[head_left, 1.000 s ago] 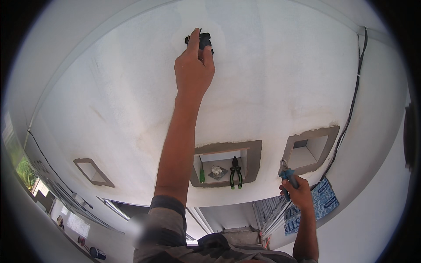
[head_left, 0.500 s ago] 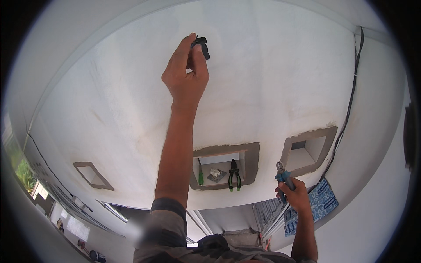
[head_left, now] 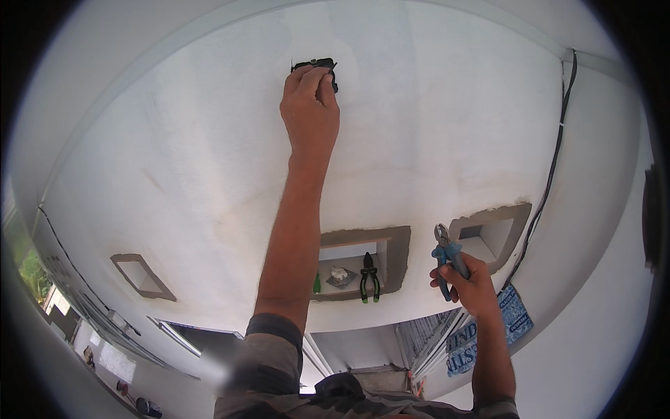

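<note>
High on the white wall, my left hand (head_left: 311,105) has its fingers closed on a small dark object (head_left: 322,64). It looks like black cable ends or a black fitting at the wall; the fingers hide most of it. Lower down on the right, my right hand (head_left: 469,286) grips a pair of cutting pliers (head_left: 444,255) with blue and grey handles. Their jaws point up, the handles are spread apart, and they touch nothing but the hand.
A wall niche (head_left: 399,258) holds black-and-green pliers (head_left: 369,278), a green-handled tool (head_left: 317,283) and a crumpled white lump (head_left: 340,275). Other niches (head_left: 518,223) open to the right and left. Black cable (head_left: 562,126) runs down the right; blue printed sheeting (head_left: 515,318) lies below.
My left hand has turned its back more toward me and its fingers now lie over the dark object. My right hand has raised the cutting pliers slightly, and their handles have spread.
</note>
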Available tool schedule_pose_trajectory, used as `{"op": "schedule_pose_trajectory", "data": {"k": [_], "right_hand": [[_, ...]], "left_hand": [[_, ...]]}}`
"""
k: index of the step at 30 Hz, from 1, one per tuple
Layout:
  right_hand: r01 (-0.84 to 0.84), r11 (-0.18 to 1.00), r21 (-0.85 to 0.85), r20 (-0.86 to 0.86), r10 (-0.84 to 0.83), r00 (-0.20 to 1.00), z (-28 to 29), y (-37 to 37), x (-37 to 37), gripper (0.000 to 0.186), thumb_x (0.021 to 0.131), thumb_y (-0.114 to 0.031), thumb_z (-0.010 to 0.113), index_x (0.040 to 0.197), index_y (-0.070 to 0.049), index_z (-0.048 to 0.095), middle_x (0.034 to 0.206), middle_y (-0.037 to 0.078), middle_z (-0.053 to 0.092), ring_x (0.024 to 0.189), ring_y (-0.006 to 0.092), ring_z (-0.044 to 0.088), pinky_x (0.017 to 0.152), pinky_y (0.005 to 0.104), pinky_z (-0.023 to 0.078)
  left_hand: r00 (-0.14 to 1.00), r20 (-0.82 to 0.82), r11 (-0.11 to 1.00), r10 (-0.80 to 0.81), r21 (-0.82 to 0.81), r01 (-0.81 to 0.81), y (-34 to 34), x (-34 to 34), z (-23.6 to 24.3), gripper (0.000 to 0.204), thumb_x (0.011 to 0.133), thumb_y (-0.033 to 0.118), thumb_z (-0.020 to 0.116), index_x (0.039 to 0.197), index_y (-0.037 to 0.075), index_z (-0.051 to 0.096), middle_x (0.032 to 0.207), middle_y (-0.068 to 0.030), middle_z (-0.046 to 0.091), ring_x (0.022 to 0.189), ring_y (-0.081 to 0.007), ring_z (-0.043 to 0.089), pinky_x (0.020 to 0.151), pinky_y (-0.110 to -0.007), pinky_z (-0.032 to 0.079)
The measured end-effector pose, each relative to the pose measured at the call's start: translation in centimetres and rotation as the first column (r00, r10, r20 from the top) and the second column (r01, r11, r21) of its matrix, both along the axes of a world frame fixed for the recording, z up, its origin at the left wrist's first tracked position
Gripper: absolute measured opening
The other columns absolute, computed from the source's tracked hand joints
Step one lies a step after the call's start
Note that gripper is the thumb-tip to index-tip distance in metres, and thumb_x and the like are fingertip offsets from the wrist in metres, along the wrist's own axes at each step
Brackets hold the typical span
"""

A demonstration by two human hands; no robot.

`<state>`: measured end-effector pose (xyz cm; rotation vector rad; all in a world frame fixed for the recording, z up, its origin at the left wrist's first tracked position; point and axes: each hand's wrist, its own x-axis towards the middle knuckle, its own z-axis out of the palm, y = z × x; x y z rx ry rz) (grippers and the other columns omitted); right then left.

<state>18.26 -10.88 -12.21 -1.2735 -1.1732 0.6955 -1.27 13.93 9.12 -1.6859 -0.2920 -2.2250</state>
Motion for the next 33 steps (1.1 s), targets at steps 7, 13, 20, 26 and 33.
{"op": "schedule_pose_trajectory", "data": {"k": [7,13,20,26,33], "right_hand": [[0.104,0.937,0.333,0.315,-0.214,0.925,10.5,3.6,-1.7,0.029,0.099,-0.019,0.067,0.121,-0.001,0.067,0.074,0.004,0.064,0.065,0.0117,0.062,0.053,0.0292,0.051],[0.142,0.827,0.545,0.644,-0.520,0.561,20.3,8.1,-4.5,0.027,0.097,-0.026,0.067,0.116,-0.007,0.070,0.073,0.013,0.068,0.067,0.0329,0.067,0.067,0.0408,0.054],[0.153,0.804,0.575,0.721,-0.586,0.369,24.4,12.3,-5.9,0.021,0.097,-0.028,0.066,0.103,-0.009,0.071,0.081,0.013,0.073,0.075,0.0352,0.070,0.071,0.0448,0.057],[0.166,0.792,0.588,0.722,-0.606,0.334,24.6,13.0,-6.6,0.020,0.097,-0.028,0.066,0.102,-0.010,0.071,0.080,0.012,0.072,0.076,0.0353,0.071,0.070,0.0445,0.058],[0.179,0.695,0.696,0.671,-0.719,0.182,24.0,13.7,-6.5,0.019,0.097,-0.029,0.066,0.104,-0.012,0.069,0.079,0.011,0.072,0.075,0.0320,0.072,0.067,0.0435,0.058]], "left_hand": [[0.927,0.025,0.894,-0.374,-0.255,0.368,0.0,-0.4,0.8,0.016,0.097,0.012,0.067,0.101,-0.001,0.074,0.086,-0.0090,0.076,0.074,-0.0151,0.072,0.069,-0.029,0.056],[0.887,0.063,0.844,-0.457,-0.284,0.455,0.2,-0.8,1.4,0.018,0.096,0.013,0.069,0.101,-0.002,0.075,0.083,-0.0072,0.075,0.072,-0.0114,0.070,0.068,-0.026,0.054],[0.846,0.079,0.806,-0.528,-0.266,0.528,-0.1,-0.8,1.5,0.016,0.093,0.012,0.072,0.099,-0.002,0.076,0.082,-0.0068,0.075,0.072,-0.0108,0.070,0.068,-0.025,0.054],[0.849,0.075,0.826,-0.522,-0.202,0.526,0.1,-0.5,1.4,0.015,0.092,0.012,0.073,0.098,-0.002,0.076,0.080,-0.0073,0.075,0.070,-0.0113,0.070,0.066,-0.026,0.054],[0.854,0.061,0.812,-0.517,-0.279,0.512,0.1,-0.6,1.3,0.018,0.094,0.013,0.074,0.103,-0.003,0.076,0.084,-0.0044,0.075,0.076,-0.0082,0.067,0.072,-0.024,0.053]]}}
